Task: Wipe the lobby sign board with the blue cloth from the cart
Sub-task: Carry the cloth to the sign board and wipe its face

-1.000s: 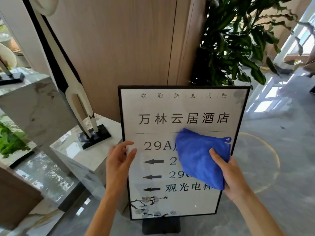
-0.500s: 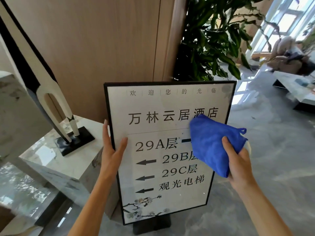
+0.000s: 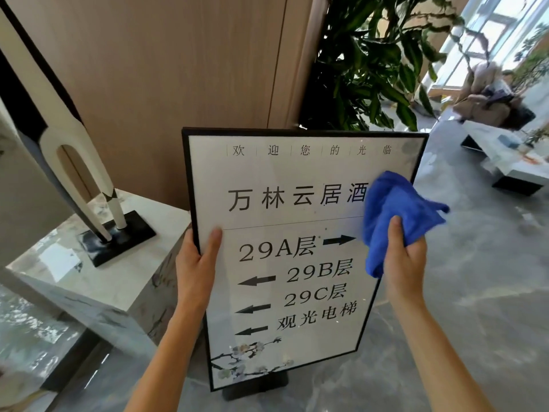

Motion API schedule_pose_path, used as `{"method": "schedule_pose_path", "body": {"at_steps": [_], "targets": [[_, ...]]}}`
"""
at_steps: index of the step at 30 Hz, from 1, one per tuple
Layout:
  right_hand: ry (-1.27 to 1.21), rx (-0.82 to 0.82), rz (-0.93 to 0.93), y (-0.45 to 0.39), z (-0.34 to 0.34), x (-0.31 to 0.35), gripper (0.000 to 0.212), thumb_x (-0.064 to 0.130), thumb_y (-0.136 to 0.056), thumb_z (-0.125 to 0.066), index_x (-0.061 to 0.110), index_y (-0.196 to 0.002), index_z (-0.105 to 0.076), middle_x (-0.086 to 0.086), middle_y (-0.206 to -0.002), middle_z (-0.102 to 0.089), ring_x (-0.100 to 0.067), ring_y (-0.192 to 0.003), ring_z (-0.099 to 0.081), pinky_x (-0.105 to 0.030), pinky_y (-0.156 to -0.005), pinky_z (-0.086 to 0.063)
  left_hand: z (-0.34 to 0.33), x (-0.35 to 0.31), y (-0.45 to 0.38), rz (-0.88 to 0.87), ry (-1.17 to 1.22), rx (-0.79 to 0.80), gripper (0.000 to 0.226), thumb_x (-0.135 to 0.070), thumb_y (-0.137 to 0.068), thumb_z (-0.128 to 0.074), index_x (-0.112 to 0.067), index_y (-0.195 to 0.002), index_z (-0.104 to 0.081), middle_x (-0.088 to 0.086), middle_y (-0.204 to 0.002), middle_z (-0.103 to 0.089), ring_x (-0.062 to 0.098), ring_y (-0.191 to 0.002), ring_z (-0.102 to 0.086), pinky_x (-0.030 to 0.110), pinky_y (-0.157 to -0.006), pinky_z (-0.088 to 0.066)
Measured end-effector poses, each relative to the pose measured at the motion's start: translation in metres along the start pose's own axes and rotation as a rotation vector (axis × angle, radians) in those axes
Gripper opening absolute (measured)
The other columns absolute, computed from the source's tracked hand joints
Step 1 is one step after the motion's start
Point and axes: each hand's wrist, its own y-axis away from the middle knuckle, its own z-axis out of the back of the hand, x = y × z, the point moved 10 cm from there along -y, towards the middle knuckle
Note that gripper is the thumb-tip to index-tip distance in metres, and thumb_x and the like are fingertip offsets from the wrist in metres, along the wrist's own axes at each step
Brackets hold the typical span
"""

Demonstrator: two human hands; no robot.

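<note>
The right hand (image 3: 405,257) gripped the blue cloth (image 3: 395,215), fingers curled into the bunched fabric and thumb lying up its front, and held it against the right side of the sign board (image 3: 297,233). The cloth covered the last character of the large heading and overhung the black frame's right edge, one corner sticking out over the floor (image 3: 475,292). The left hand (image 3: 196,263) held the board's left edge, thumb flat on the glass front just below the thin dividing line, the other fingers hidden behind the frame. The board stood upright on a dark base (image 3: 255,391), tilted slightly, its white face carrying black lettering, arrows and a blossom branch along the bottom.

To the left, just beside the board, stood a marble plinth (image 3: 98,281) bearing a tall white sculpture (image 3: 74,162) on a black plate. Behind rose wood wall panels (image 3: 178,69) and a leafy plant (image 3: 371,63). Far right, well apart, a low desk (image 3: 511,165) stood near the windows on the grey polished floor.
</note>
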Motion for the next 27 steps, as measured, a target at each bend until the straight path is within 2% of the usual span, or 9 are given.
{"method": "schedule_pose_path", "body": {"at_steps": [2,6,10,13,15,18,19,23,27], "targets": [[0.028,0.08,0.02,-0.001,-0.021,0.002,0.026,0.039,-0.098,-0.048,0.026,-0.118,-0.059,0.011,-0.103,-0.064,-0.004,-0.095,-0.06,-0.028,-0.087,-0.045,0.0,0.002,0.0,0.015,0.014,0.007,0.044,-0.074,-0.077,-0.063,-0.049,-0.113,-0.063,-0.019,-0.114,-0.074,0.004,-0.103,-0.072,0.018,-0.075,-0.06],[0.003,0.293,0.111,0.006,-0.055,0.009,0.041,0.02,-0.098,-0.045,0.054,-0.118,-0.057,0.03,-0.12,-0.063,0.007,-0.116,-0.057,-0.005,-0.093,-0.041,0.0,0.002,0.001,0.033,0.038,0.002,0.056,-0.077,-0.073,-0.064,-0.04,-0.115,-0.064,-0.019,-0.109,-0.076,0.006,-0.097,-0.074,0.016,-0.07,-0.059],[0.112,0.243,0.181,0.002,-0.052,0.009,0.033,0.029,-0.095,-0.045,0.06,-0.102,-0.054,0.024,-0.108,-0.057,0.009,-0.102,-0.055,-0.003,-0.086,-0.039,0.0,0.004,0.0,0.034,0.052,-0.007,0.072,-0.078,-0.071,-0.065,-0.027,-0.122,-0.064,-0.016,-0.108,-0.076,0.007,-0.096,-0.074,0.016,-0.069,-0.059],[0.288,0.111,0.299,-0.007,-0.042,0.015,0.014,0.035,-0.092,-0.046,0.048,-0.087,-0.051,0.009,-0.105,-0.038,-0.012,-0.107,-0.044,-0.024,-0.098,-0.04,0.001,0.006,0.0,0.04,0.05,-0.001,0.072,-0.078,-0.071,-0.066,-0.027,-0.122,-0.063,-0.012,-0.111,-0.076,0.01,-0.097,-0.075,0.02,-0.071,-0.061],[0.27,0.106,0.255,-0.014,-0.042,0.012,0.013,0.031,-0.093,-0.048,0.041,-0.097,-0.056,0.0,-0.117,-0.037,-0.027,-0.115,-0.044,-0.045,-0.106,-0.041,0.001,0.008,0.0,0.041,0.055,0.002,0.071,-0.077,-0.071,-0.067,-0.027,-0.122,-0.063,-0.009,-0.113,-0.076,0.012,-0.098,-0.075,0.022,-0.072,-0.062],[0.146,0.161,0.175,-0.014,-0.047,0.013,0.043,0.028,-0.093,-0.047,0.07,-0.099,-0.048,-0.02,-0.125,-0.048,-0.035,-0.118,-0.051,-0.048,-0.106,-0.043,0.001,0.009,0.0,0.047,0.048,-0.01,0.068,-0.075,-0.073,-0.066,-0.028,-0.121,-0.063,-0.008,-0.112,-0.076,0.013,-0.099,-0.074,0.032,-0.078,-0.063],[0.14,0.154,0.168,-0.014,-0.045,0.014,0.043,0.027,-0.093,-0.047,0.069,-0.099,-0.048,-0.022,-0.124,-0.05,-0.035,-0.117,-0.052,-0.048,-0.105,-0.044,0.002,0.009,0.0,0.046,0.043,-0.011,0.065,-0.074,-0.074,-0.066,-0.029,-0.121,-0.064,-0.008,-0.112,-0.076,0.013,-0.1,-0.074,0.034,-0.079,-0.062],[0.099,0.03,0.12,-0.021,-0.024,0.006,0.008,0.026,-0.097,-0.05,0.025,-0.105,-0.049,-0.023,-0.114,-0.056,-0.023,-0.1,-0.055,-0.045,-0.096,-0.047,0.002,0.009,0.001,0.049,0.039,-0.01,0.053,-0.079,-0.07,-0.066,-0.044,-0.109,-0.066,-0.014,-0.11,-0.076,0.01,-0.098,-0.074,0.024,-0.073,-0.063],[0.23,-0.148,0.335,-0.027,0.009,0.031,0.016,0.018,-0.092,-0.049,0.032,-0.086,-0.044,-0.004,-0.107,-0.036,-0.015,-0.09,-0.047,-0.031,-0.09,-0.045,0.002,0.007,0.0,0.049,0.051,-0.017,0.049,-0.079,-0.069,-0.067,-0.046,-0.105,-0.066,-0.017,-0.107,-0.077,0.007,-0.094,-0.075,0.016,-0.067,-0.06]]}}
